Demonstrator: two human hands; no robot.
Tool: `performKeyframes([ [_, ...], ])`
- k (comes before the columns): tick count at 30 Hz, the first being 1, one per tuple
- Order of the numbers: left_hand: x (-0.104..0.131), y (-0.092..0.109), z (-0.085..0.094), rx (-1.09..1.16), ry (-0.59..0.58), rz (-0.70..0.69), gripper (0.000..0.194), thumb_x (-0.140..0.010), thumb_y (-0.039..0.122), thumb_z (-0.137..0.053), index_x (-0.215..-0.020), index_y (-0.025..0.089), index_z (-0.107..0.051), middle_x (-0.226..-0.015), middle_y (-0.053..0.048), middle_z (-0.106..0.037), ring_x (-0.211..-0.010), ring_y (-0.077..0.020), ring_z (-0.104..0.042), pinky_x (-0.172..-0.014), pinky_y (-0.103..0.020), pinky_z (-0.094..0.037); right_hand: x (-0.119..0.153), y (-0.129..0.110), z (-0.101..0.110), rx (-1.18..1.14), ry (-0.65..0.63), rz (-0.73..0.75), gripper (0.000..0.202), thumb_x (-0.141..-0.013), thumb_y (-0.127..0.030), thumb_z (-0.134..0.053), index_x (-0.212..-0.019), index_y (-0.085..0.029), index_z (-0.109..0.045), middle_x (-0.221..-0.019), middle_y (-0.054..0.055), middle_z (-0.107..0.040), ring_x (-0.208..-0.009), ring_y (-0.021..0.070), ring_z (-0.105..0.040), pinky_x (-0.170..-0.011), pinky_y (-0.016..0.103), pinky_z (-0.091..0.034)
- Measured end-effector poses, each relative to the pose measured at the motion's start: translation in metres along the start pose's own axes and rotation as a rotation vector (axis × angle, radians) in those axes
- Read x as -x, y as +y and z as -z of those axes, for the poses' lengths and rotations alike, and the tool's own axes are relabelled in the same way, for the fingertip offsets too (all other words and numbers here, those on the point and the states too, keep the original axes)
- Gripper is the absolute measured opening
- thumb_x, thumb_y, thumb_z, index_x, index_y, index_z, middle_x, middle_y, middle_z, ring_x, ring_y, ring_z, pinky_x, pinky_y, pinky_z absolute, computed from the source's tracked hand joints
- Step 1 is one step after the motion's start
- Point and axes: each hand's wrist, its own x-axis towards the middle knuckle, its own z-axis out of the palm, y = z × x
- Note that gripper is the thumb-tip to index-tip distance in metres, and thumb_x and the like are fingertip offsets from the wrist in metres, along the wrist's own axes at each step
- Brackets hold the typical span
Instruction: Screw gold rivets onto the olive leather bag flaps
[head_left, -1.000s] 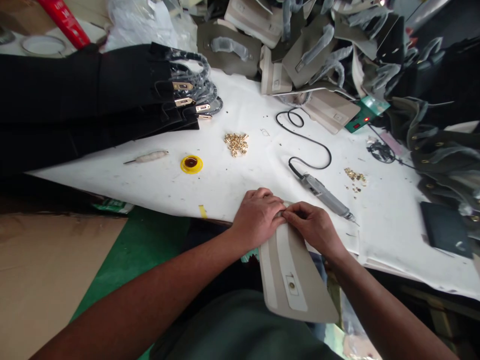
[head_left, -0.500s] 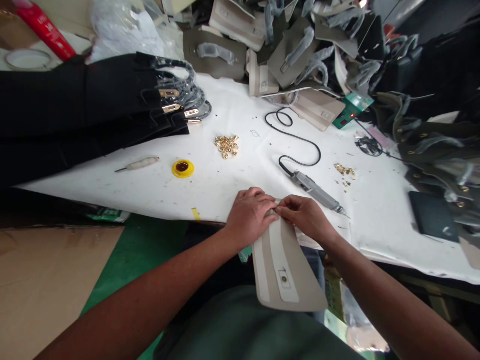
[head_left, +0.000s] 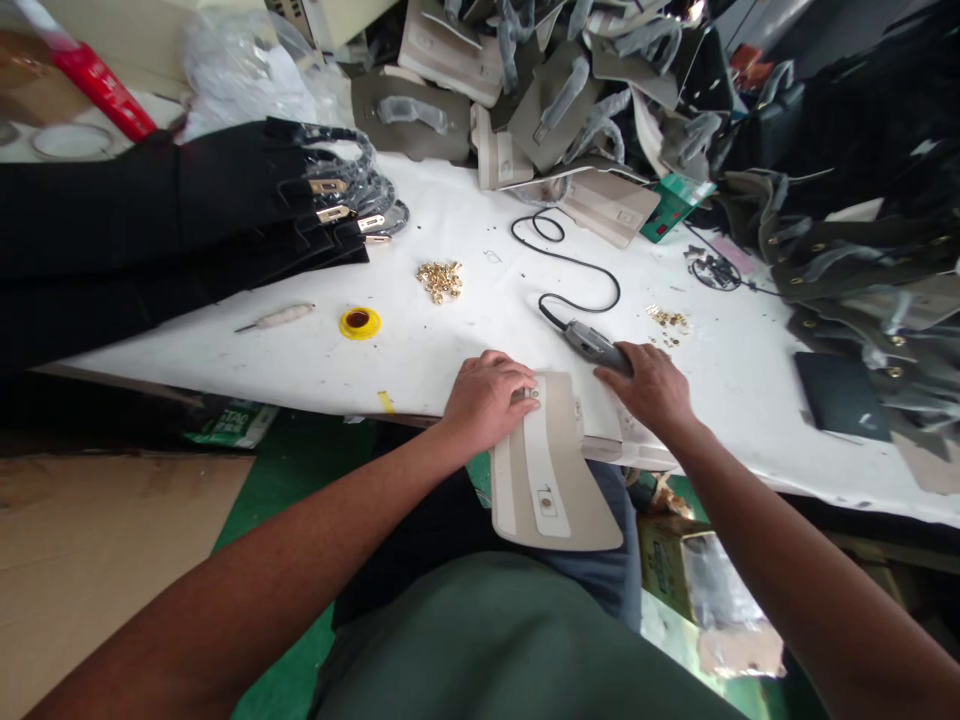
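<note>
My left hand (head_left: 489,398) is closed on the upper end of a beige bag panel (head_left: 579,498), which hangs over the table's front edge toward my lap. A pale strip (head_left: 541,455) runs down the panel, with a small metal fitting (head_left: 546,503) near its lower end. Something small and metallic shows by my left fingertips; its kind I cannot make out. My right hand (head_left: 654,388) is wrapped round the grey electric screwdriver (head_left: 587,342) lying on the white table. The screwdriver's tip is hidden behind the hand, and its black cord (head_left: 604,272) curls away behind.
Gold hardware pieces lie in a pile (head_left: 441,281) and a smaller scatter (head_left: 667,322). A yellow round dish (head_left: 360,322) and an awl-like tool (head_left: 279,318) sit leftward. Black bag parts (head_left: 225,200) cover the left; beige and olive panels (head_left: 547,110) heap behind. A green box (head_left: 671,207) stands there.
My right hand has let go of the panel's top, moved right and taken hold of the electric screwdriver. My left hand still grips the panel. The whole view has shifted slightly.
</note>
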Motion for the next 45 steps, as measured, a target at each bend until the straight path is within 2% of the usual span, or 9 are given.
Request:
performKeyframes([
  [3,0.000,0.001,0.000,-0.003,-0.002,0.003,0.019,-0.084,0.031,-0.080,-0.102,0.027,-0.077,-0.118,0.001,-0.078,-0.117,-0.0259,-0.059,-0.098,-0.047,-0.045,-0.002,0.000,0.002,-0.203,0.009,-0.025,0.046,-0.096,-0.054,-0.054,-0.124,-0.020,-0.066,-0.108,0.015,-0.069,-0.101,0.0329,-0.062,-0.082,0.044,-0.049],
  [5,0.000,0.001,0.000,-0.003,-0.001,0.001,0.018,-0.084,0.031,-0.080,-0.102,0.027,-0.077,-0.119,0.001,-0.078,-0.117,-0.0257,-0.059,-0.098,-0.046,-0.045,0.000,-0.013,0.016,-0.550,0.048,-0.083,0.045,-0.097,-0.057,-0.050,-0.121,-0.021,-0.064,-0.102,0.011,-0.069,-0.091,0.0287,-0.064,-0.078,0.042,-0.052],
  [9,0.000,0.000,0.000,-0.010,0.002,0.005,0.019,-0.085,0.031,-0.079,-0.103,0.027,-0.077,-0.120,0.001,-0.078,-0.119,-0.0261,-0.058,-0.099,-0.047,-0.043,0.002,-0.063,0.050,-1.291,0.127,-0.120,0.044,-0.094,-0.064,-0.046,-0.107,-0.025,-0.059,-0.095,0.006,-0.064,-0.078,0.0220,-0.064,-0.068,0.038,-0.056],
  [12,0.000,0.001,0.001,-0.006,-0.002,0.005,0.019,-0.085,0.031,-0.080,-0.103,0.027,-0.077,-0.120,0.000,-0.078,-0.118,-0.0263,-0.058,-0.100,-0.047,-0.042,0.002,-0.105,0.058,-1.467,0.227,-0.115,0.039,-0.089,-0.064,-0.057,-0.090,-0.025,-0.055,-0.076,0.000,-0.053,-0.061,0.0158,-0.056,-0.055,0.032,-0.053],
  [15,0.000,0.002,0.003,0.002,-0.005,-0.004,0.019,-0.086,0.032,-0.079,-0.103,0.026,-0.075,-0.120,0.001,-0.077,-0.118,-0.0256,-0.059,-0.098,-0.045,-0.042,0.001,-0.133,0.049,-1.487,0.293,-0.062,0.038,-0.086,-0.053,-0.071,-0.076,-0.024,-0.048,-0.064,-0.005,-0.045,-0.051,0.0121,-0.051,-0.047,0.027,-0.048],
  [19,0.000,0.003,0.003,0.013,0.001,0.000,0.018,-0.087,0.032,-0.078,-0.104,0.027,-0.074,-0.118,0.002,-0.077,-0.117,-0.0249,-0.059,-0.097,-0.043,-0.042,0.002,-0.144,0.034,-1.428,0.328,-0.014,0.037,-0.089,-0.048,-0.071,-0.073,-0.025,-0.047,-0.059,-0.005,-0.046,-0.048,0.0126,-0.049,-0.045,0.029,-0.045],
  [26,0.000,0.003,0.002,0.007,-0.001,0.012,0.014,-0.087,0.033,-0.078,-0.099,0.027,-0.073,-0.118,0.003,-0.077,-0.117,-0.0245,-0.058,-0.098,-0.044,-0.042,0.002,-0.147,0.024,-1.416,0.364,0.013,0.034,-0.086,-0.043,-0.074,-0.072,-0.026,-0.048,-0.060,-0.005,-0.049,-0.045,0.0130,-0.049,-0.043,0.030,-0.043],
  [33,0.000,0.003,0.003,0.007,-0.015,0.009,0.013,-0.089,0.035,-0.075,-0.101,0.028,-0.074,-0.117,0.003,-0.077,-0.118,-0.0241,-0.058,-0.098,-0.044,-0.042,0.003,-0.143,0.016,-1.353,0.315,0.047,0.034,-0.087,-0.047,-0.071,-0.073,-0.026,-0.048,-0.061,-0.004,-0.051,-0.048,0.0144,-0.052,-0.045,0.032,-0.045],
  [45,0.000,0.001,-0.001,0.006,-0.001,0.014,0.011,-0.095,0.035,-0.067,-0.099,0.027,-0.074,-0.113,0.000,-0.078,-0.118,-0.0248,-0.059,-0.097,-0.045,-0.041,0.000,-0.136,0.003,-1.359,0.180,0.192,0.026,-0.087,-0.040,-0.068,-0.079,-0.029,-0.047,-0.063,-0.005,-0.051,-0.052,0.0153,-0.054,-0.051,0.034,-0.049],
])
